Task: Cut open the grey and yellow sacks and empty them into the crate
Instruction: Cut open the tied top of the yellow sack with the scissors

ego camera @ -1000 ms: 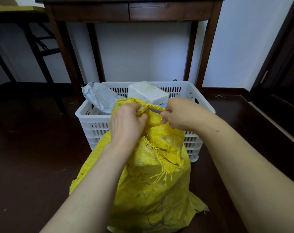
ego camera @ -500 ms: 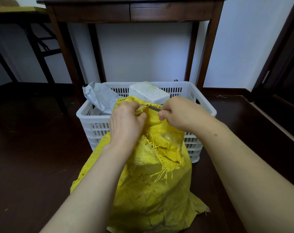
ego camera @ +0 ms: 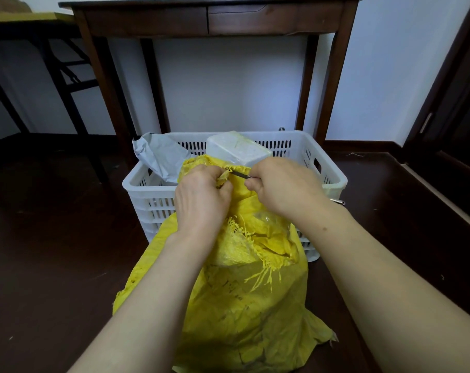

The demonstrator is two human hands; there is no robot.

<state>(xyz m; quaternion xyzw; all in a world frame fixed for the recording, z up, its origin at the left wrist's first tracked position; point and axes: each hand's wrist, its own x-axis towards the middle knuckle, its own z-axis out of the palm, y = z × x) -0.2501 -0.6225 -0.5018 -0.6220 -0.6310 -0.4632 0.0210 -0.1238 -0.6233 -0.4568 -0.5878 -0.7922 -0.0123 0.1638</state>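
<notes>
Our left hand (ego camera: 201, 200) clenches the yellow sack (ego camera: 244, 292) top; our right hand (ego camera: 285, 187) grasps a thin blade (ego camera: 240, 174) against it; sack leans on the crate (ego camera: 328, 168).

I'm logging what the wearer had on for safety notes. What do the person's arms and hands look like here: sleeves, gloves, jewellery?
Both forearms are bare as far as the frame shows, with no sleeve in view. The left hand and right hand wear no gloves, and no rings, watch or wristband show. A few small dark spots mark the right forearm.
</notes>
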